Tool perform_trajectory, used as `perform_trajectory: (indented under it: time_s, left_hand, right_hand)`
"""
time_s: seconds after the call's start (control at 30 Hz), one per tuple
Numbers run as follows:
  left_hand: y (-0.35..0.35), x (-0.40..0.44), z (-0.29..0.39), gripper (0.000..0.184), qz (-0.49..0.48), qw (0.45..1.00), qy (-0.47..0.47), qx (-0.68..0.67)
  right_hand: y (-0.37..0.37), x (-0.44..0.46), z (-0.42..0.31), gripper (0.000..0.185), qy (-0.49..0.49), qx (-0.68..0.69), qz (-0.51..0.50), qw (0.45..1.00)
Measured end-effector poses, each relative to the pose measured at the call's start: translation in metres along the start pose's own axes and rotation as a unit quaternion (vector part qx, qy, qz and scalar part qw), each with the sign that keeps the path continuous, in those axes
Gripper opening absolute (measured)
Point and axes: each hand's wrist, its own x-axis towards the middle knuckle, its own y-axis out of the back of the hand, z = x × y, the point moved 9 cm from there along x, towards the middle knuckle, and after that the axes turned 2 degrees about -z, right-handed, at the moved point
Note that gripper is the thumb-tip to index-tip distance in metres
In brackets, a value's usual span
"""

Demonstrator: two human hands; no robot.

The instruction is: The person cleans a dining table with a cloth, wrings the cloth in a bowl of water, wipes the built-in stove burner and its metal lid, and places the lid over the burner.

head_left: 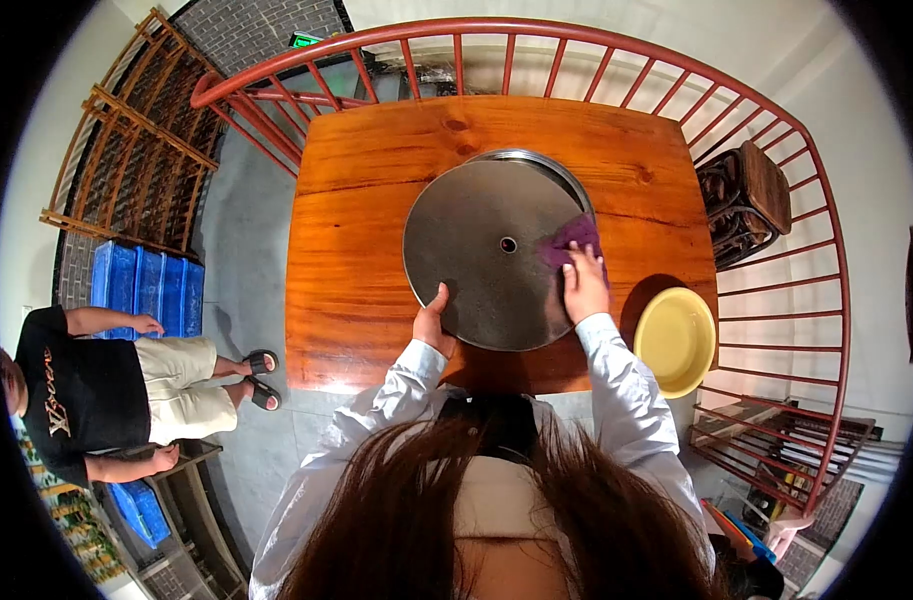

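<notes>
A large, dark round disc [476, 215] with a small hole in its middle is held tilted over the wooden table [356, 220]. Behind its upper right edge shows the shiny rim of another round metal piece [554, 170], mostly covered by the disc. My left hand [433, 325] grips the disc at its lower left edge, thumb on the upper face and the other fingers hidden. At the right edge, my right hand [584, 283] presses a purple cloth [574, 238] against the disc. A yellow basin [666, 340] is at the table's right front corner, near my right forearm.
A red railing [511, 30] curves around the table's back and right side. Beyond it at the right stands a dark wooden stool [761, 190]. On the left are a wooden rack [126, 170], blue crates [146, 290] and a person in a black shirt [86, 380].
</notes>
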Motion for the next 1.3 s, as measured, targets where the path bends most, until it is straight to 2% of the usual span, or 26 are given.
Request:
perform_trajectory:
  time_s: [0.07, 0.13, 0.2, 0.3, 0.37, 0.4, 0.47, 0.5, 0.6, 0.67, 0.73, 0.83, 0.9, 0.97, 1.0, 1.07, 1.1, 1.13, 1.2, 1.23, 1.3]
  left_hand:
    - [-0.004, 0.001, -0.004, 0.038, 0.005, 1.000, -0.001, -0.001]
    - [-0.003, 0.004, -0.011, 0.040, 0.002, 1.000, 0.008, 0.027]
    - [0.003, 0.013, -0.012, 0.041, -0.014, 1.000, -0.003, 0.009]
    - [0.011, 0.023, -0.011, 0.041, -0.059, 0.998, 0.005, -0.027]
    - [0.011, 0.026, -0.009, 0.043, -0.107, 0.992, 0.027, -0.059]
    - [0.005, 0.021, -0.004, 0.043, -0.107, 0.992, 0.027, -0.060]
    - [0.002, 0.008, 0.007, 0.043, -0.026, 0.999, 0.021, -0.042]
    - [0.024, 0.028, 0.006, 0.043, -0.021, 0.999, -0.009, -0.041]
    - [0.021, 0.021, 0.012, 0.038, 0.028, 0.999, 0.001, -0.034]
    - [0.026, 0.026, 0.013, 0.038, 0.024, 0.999, -0.008, -0.036]
    - [0.023, 0.026, 0.016, 0.038, 0.021, 0.999, -0.017, -0.037]
    - [0.007, 0.012, 0.024, 0.039, 0.018, 0.999, -0.019, -0.040]
    - [0.004, 0.002, 0.026, 0.041, 0.052, 0.998, 0.000, -0.041]
    - [0.013, 0.009, 0.029, 0.043, 0.042, 0.999, -0.010, -0.024]
    - [0.018, 0.013, 0.032, 0.046, 0.032, 0.999, -0.019, -0.007]
    - [0.031, 0.019, 0.034, 0.046, 0.022, 0.999, -0.025, 0.007]
    - [0.032, 0.020, 0.036, 0.046, 0.011, 0.999, -0.031, 0.021]
    - [0.032, 0.018, 0.037, 0.046, 0.012, 0.999, -0.031, 0.020]
    - [0.033, 0.014, 0.036, 0.046, 0.041, 0.998, -0.017, 0.049]
    - [0.034, 0.016, 0.035, 0.046, 0.039, 0.998, -0.016, 0.050]
    - [0.038, 0.022, 0.029, 0.047, 0.029, 0.998, -0.005, 0.047]
  right_hand:
    - [-0.022, -0.002, -0.032, 0.033, 0.047, 0.026, -0.048, 0.997]
    - [-0.040, -0.016, -0.087, 0.032, 0.134, 0.109, -0.090, 0.981]
    - [-0.045, -0.026, -0.128, 0.027, 0.160, 0.157, -0.128, 0.966]
    - [-0.044, -0.040, -0.144, 0.027, 0.192, 0.179, -0.153, 0.953]
    - [-0.043, -0.052, -0.150, 0.028, 0.208, 0.212, -0.221, 0.929]
    - [-0.038, -0.056, -0.149, 0.028, 0.207, 0.212, -0.223, 0.929]
    - [-0.035, -0.067, -0.142, 0.031, 0.201, 0.208, -0.287, 0.913]
    - [-0.025, -0.068, -0.139, 0.032, 0.188, 0.225, -0.292, 0.910]
    - [-0.021, -0.071, -0.110, 0.032, 0.146, 0.213, -0.314, 0.914]
    - [-0.014, -0.067, -0.094, 0.034, 0.118, 0.210, -0.300, 0.923]
    - [-0.013, -0.061, -0.070, 0.030, 0.104, 0.151, -0.284, 0.941]
    - [-0.003, -0.050, -0.038, 0.026, 0.054, 0.131, -0.222, 0.965]
    - [0.002, -0.044, -0.014, 0.024, 0.011, 0.103, -0.184, 0.977]
    - [0.007, -0.033, 0.010, 0.023, -0.020, 0.106, -0.153, 0.982]
    - [0.014, -0.028, 0.016, 0.023, -0.069, 0.062, -0.146, 0.985]
    - [0.030, -0.014, 0.020, 0.023, -0.076, 0.050, -0.098, 0.991]
    - [0.031, -0.010, 0.027, 0.024, -0.105, 0.122, -0.096, 0.982]
    - [0.043, 0.000, 0.019, 0.030, -0.128, 0.129, -0.056, 0.982]
    - [0.041, 0.018, -0.005, 0.042, -0.180, 0.059, -0.156, 0.970]
    - [0.025, 0.025, -0.014, 0.051, -0.132, 0.056, -0.185, 0.972]
    - [-0.011, 0.029, -0.038, 0.033, -0.040, 0.164, -0.226, 0.959]
